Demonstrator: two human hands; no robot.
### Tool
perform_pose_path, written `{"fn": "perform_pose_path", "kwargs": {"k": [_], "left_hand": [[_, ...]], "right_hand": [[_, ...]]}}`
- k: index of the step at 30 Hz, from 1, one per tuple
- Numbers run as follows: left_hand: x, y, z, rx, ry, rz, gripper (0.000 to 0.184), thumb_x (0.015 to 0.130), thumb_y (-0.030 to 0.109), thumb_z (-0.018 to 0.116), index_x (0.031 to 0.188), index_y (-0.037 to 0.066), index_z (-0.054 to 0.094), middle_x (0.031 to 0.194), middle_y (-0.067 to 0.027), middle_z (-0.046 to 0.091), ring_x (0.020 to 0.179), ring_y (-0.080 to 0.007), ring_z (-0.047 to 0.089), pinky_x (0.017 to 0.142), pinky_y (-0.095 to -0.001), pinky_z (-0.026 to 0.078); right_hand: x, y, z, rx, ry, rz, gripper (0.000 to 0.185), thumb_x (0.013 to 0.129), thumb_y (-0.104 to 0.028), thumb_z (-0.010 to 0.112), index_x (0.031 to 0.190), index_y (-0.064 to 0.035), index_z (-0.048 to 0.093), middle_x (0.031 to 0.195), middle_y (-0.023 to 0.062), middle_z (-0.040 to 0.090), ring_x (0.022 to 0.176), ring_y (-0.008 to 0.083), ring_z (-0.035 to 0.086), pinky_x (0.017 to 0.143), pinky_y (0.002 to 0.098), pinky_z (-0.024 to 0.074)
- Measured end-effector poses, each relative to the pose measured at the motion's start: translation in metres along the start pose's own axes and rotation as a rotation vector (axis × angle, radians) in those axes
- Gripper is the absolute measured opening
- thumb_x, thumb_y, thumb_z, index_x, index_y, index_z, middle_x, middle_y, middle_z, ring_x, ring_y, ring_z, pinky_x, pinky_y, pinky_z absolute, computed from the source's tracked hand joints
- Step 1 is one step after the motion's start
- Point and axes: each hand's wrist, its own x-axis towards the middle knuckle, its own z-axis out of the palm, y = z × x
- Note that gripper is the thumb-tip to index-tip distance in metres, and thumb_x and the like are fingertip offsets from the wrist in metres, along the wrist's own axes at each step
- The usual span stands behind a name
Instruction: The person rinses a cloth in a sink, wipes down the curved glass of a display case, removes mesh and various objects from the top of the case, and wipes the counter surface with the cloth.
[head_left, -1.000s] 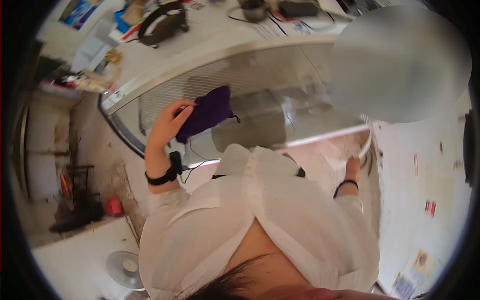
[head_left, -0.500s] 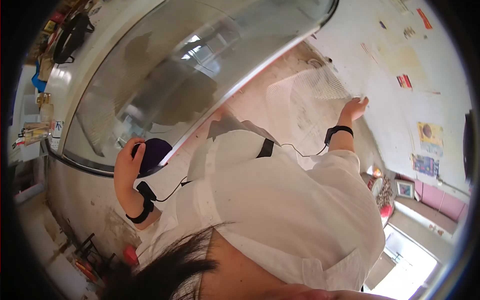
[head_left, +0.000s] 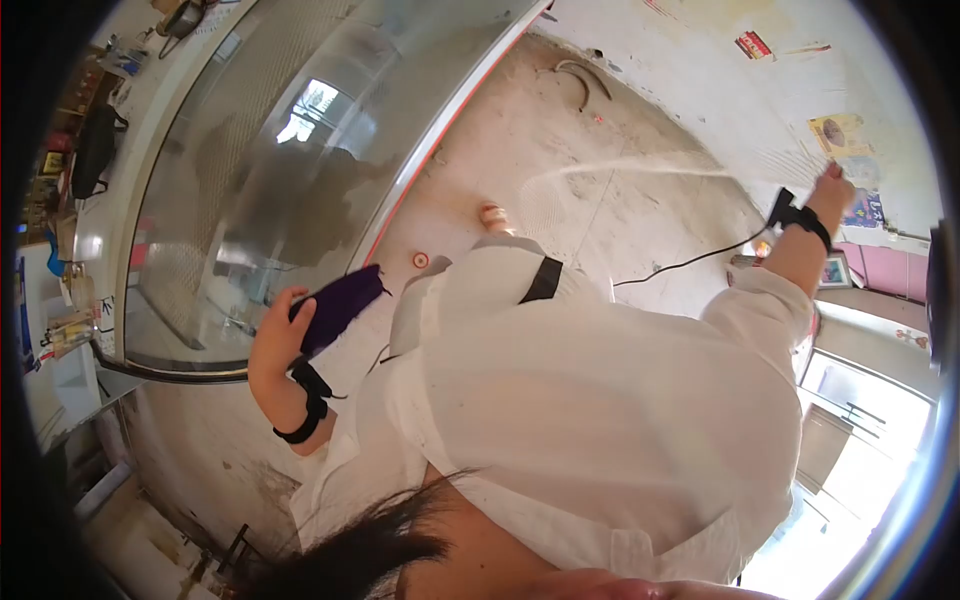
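My left hand [head_left: 284, 335] is curled round a dark purple cloth [head_left: 340, 312], which hangs out past my fingers beside the edge of a large glass-topped counter [head_left: 270, 190]. Far out to the right, my right hand [head_left: 835, 190] is raised near the wall, its fingers closed on a see-through sheet with a fine grid pattern [head_left: 640, 172]. The sheet trails to the left over the floor, smeared by motion, so its outline is hard to make out. Black bands with cables are strapped round both wrists.
Dark curved pieces [head_left: 585, 85] and a small red-and-white round object [head_left: 420, 260] lie on the stained floor [head_left: 640, 220]. Posters [head_left: 842, 138] hang on the right wall. A black bag [head_left: 97, 150] sits at the far left, and a bright doorway [head_left: 850, 450] stands lower right.
My right hand has swung outward and right, drawing the see-through sheet with it. My left hand has shifted slightly right and down with the purple cloth. The whole view has turned.
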Motion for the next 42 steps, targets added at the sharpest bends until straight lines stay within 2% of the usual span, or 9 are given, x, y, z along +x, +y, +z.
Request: {"fn": "perform_pose_path", "kwargs": {"k": [3,11,19,23,27,33,36,38,42], "left_hand": [[-0.005,-0.010,0.001,0.049,0.027,-0.008,0.041,0.096,0.033,0.061,0.122,0.002,0.058,0.109,-0.0235,0.067,0.103,-0.0370,0.064,0.088,-0.0398,0.049],[0.060,0.015,0.044,0.259,0.066,-0.096,0.045,0.085,0.036,0.068,0.117,0.004,0.063,0.105,-0.0223,0.069,0.100,-0.0387,0.066,0.085,-0.0442,0.052],[0.167,0.237,0.059,0.286,0.355,0.583,0.023,0.081,0.012,0.059,0.100,0.012,0.072,0.095,-0.0120,0.071,0.088,-0.0341,0.067,0.075,-0.0449,0.052],[0.172,0.368,0.015,0.098,0.504,0.707,0.023,0.083,0.003,0.060,0.103,0.008,0.072,0.088,-0.0110,0.070,0.080,-0.0300,0.065,0.070,-0.0379,0.052],[0.168,0.381,0.007,-0.485,0.498,0.632,0.021,0.086,-0.003,0.057,0.103,0.004,0.069,0.090,-0.0122,0.066,0.074,-0.0308,0.062,0.070,-0.0338,0.052],[0.177,0.287,-0.008,0.084,0.926,0.225,0.021,0.085,0.002,0.062,0.106,0.006,0.067,0.098,-0.0157,0.067,0.094,-0.0338,0.065,0.082,-0.0409,0.052],[0.162,0.192,0.010,0.238,0.894,0.086,0.028,0.084,0.010,0.067,0.112,0.006,0.065,0.109,-0.0195,0.065,0.106,-0.0370,0.061,0.089,-0.0446,0.051],[0.153,0.136,0.021,0.282,0.233,-0.336,0.042,0.081,0.019,0.072,0.120,0.007,0.061,0.119,-0.0220,0.061,0.113,-0.0402,0.057,0.094,-0.0469,0.048],[0.159,0.086,0.014,0.109,0.318,-0.281,0.050,0.081,0.021,0.073,0.126,0.007,0.058,0.127,-0.0226,0.057,0.114,-0.0406,0.057,0.096,-0.0480,0.047]], "right_hand": [[0.025,0.038,-0.002,0.125,0.251,-0.055,0.054,0.091,-0.047,0.053,0.133,-0.0135,0.056,0.120,0.0176,0.066,0.119,0.0251,0.060,0.102,0.0400,0.0446],[-0.067,-0.144,-0.116,2.409,0.452,0.100,0.064,0.089,-0.013,0.060,0.145,-0.0139,0.028,0.135,0.0102,0.047,0.117,0.0241,0.053,0.095,0.0400,0.0478],[-0.251,-0.395,-0.068,2.080,-0.871,-0.986,0.060,0.093,-0.013,0.061,0.147,-0.0093,0.035,0.142,0.0097,0.046,0.127,0.0278,0.051,0.108,0.0400,0.0387],[-0.297,-0.428,-0.141,1.198,-0.256,-1.568,0.095,0.064,-0.028,0.085,0.147,-0.0201,0.041,0.154,0.0174,0.030,0.143,0.0453,0.025,0.113,0.0633,0.0215],[-0.256,-0.482,-0.136,1.416,-0.083,-1.643,0.049,0.063,-0.011,0.081,0.109,-0.0115,0.062,0.114,0.0093,0.064,0.117,0.0304,0.056,0.108,0.0551,0.0286],[-0.240,-0.553,-0.140,1.506,-0.507,-1.843,0.037,0.071,-0.007,0.071,0.108,-0.0065,0.063,0.106,0.0116,0.067,0.106,0.0306,0.062,0.098,0.0422,0.0457],[-0.253,-0.593,-0.155,1.785,-2.221,-0.948,0.048,0.079,-0.004,0.051,0.127,0.0053,0.051,0.124,0.0149,0.062,0.112,0.0279,0.062,0.095,0.0409,0.0523],[-0.266,-0.615,-0.185,1.951,-2.281,-0.798,0.050,0.080,-0.003,0.051,0.129,0.0045,0.050,0.125,0.0150,0.061,0.112,0.0290,0.062,0.096,0.0407,0.0520],[-0.295,-0.672,-0.270,2.294,-1.627,-0.826,0.059,0.081,-0.004,0.054,0.138,0.0021,0.043,0.130,0.0161,0.056,0.117,0.0299,0.059,0.101,0.0417,0.0483]]}}
